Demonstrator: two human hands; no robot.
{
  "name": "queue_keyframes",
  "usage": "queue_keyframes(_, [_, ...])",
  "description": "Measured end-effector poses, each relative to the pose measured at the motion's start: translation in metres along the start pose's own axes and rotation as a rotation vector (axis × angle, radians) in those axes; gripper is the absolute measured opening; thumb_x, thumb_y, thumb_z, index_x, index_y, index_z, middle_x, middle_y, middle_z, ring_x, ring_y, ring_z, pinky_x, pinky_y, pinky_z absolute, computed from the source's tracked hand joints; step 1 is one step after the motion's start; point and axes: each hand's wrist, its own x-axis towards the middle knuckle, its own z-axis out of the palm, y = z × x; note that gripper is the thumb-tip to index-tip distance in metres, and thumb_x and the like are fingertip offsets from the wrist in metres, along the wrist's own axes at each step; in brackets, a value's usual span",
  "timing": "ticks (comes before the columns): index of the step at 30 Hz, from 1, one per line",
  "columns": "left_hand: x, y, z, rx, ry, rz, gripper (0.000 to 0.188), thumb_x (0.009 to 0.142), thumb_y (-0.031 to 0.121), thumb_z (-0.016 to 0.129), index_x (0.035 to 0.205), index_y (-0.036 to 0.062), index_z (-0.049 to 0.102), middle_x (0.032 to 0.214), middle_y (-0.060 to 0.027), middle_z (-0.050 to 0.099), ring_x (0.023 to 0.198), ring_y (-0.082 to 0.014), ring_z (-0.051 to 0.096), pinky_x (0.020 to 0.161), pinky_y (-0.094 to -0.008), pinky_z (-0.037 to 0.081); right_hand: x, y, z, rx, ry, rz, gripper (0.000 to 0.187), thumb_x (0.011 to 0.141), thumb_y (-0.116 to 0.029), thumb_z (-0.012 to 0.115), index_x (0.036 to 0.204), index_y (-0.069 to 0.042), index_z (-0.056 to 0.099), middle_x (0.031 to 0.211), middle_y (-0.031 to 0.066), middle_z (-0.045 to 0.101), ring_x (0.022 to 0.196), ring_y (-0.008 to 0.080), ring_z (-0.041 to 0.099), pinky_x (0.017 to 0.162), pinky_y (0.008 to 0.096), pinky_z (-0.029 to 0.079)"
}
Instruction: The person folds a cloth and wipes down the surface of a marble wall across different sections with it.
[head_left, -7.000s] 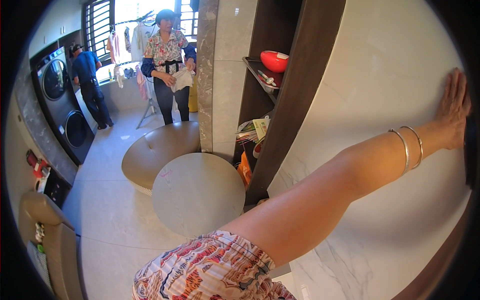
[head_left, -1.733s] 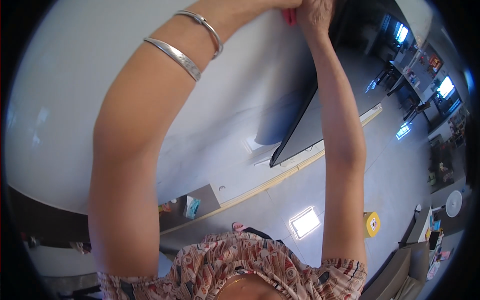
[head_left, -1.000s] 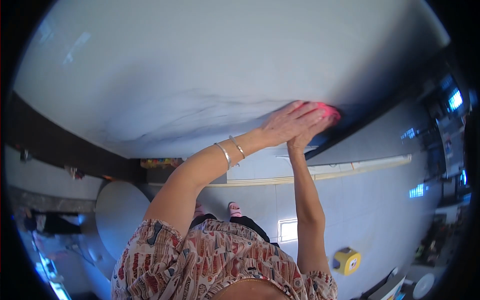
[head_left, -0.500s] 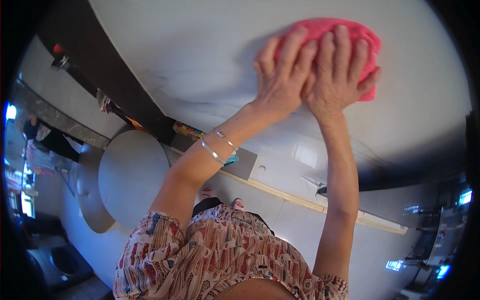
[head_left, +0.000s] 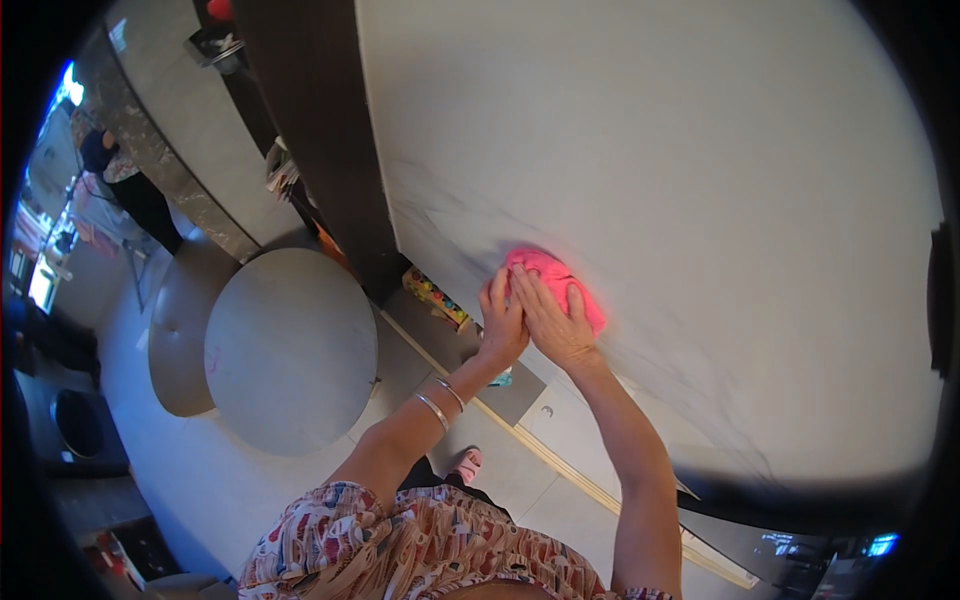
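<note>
A bright pink cloth (head_left: pixel 556 268) is pressed against a large pale, grey-veined panel (head_left: pixel 700 180). My right hand (head_left: pixel 556 325) lies on the cloth with its fingers stretched out. Close beside it, my left hand (head_left: pixel 503 325) rests at the cloth's left edge. Its fingers are extended and slightly bent, and the two hands touch. Two silver bangles (head_left: pixel 440 405) circle my left wrist. The hands cover the lower left part of the cloth.
A dark upright frame (head_left: pixel 315 130) borders the panel on the left. Below it is a ledge with a colourful patterned box (head_left: pixel 434 298). An oval table (head_left: pixel 290 350) and a brown seat (head_left: pixel 185 340) stand left. Another person (head_left: pixel 140 185) stands at the far left.
Both hands and the pink cloth have come down and left across the panel, closer to my body. My elbows are more bent, and the view has shifted.
</note>
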Motion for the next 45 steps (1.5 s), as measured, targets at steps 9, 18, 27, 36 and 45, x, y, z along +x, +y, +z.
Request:
queue_keyframes(9, [0.056,0.002,-0.016,-0.326,0.142,-0.025,0.061,0.084,-0.003,0.054,0.141,-0.0067,0.031,0.145,-0.0281,0.02,0.131,-0.0459,0.026,0.109,-0.0457,0.026,0.07,0.042,-0.019,0.111,-0.054,-0.094,0.055,0.084,-0.031,0.052,0.137,-0.015,0.05,0.151,-0.0028,0.034,0.138,0.0167,0.031,0.112,0.051,0.02])
queue_keyframes(18, [0.235,-0.018,-0.144,-0.039,0.302,0.221,0.063,0.083,-0.004,0.054,0.142,0.0011,0.032,0.144,-0.0208,0.026,0.125,-0.0427,0.032,0.108,-0.0435,0.03,0.258,0.074,-0.033,0.227,0.456,0.179,0.049,0.079,-0.023,0.059,0.125,-0.005,0.056,0.143,0.0093,0.044,0.138,0.0252,0.032,0.11,0.055,0.023])
queue_keyframes(27, [0.124,-0.17,-0.091,-0.056,0.205,-0.145,0.07,0.082,0.0,0.06,0.144,0.0011,0.028,0.145,-0.0205,0.026,0.133,-0.0387,0.029,0.111,-0.04,0.028,0.248,-0.059,0.056,0.064,0.053,-0.309,0.052,0.086,-0.028,0.047,0.131,-0.003,0.052,0.142,0.0125,0.045,0.138,0.0283,0.032,0.113,0.057,0.02])
queue_keyframes(36, [0.002,-0.2,0.003,-0.123,-0.042,-0.396,0.081,0.085,0.01,0.062,0.148,0.003,0.012,0.152,-0.0249,0.004,0.139,-0.0428,0.012,0.113,-0.0424,0.021,0.145,-0.125,0.106,1.577,-0.458,0.074,0.051,0.09,-0.018,0.044,0.138,-0.001,0.04,0.143,0.0098,0.041,0.133,0.0231,0.039,0.112,0.0363,0.028])
queue_keyframes(45, [0.073,-0.053,-0.018,-0.192,0.138,-0.025,0.088,0.083,0.024,0.067,0.149,0.0024,0.014,0.151,-0.0314,0.003,0.139,-0.0474,0.011,0.112,-0.0538,0.016,0.111,0.009,0.004,0.321,-0.026,-0.061,0.057,0.082,-0.018,0.053,0.137,-0.007,0.046,0.144,0.0069,0.042,0.136,0.0188,0.036,0.112,0.0413,0.025])
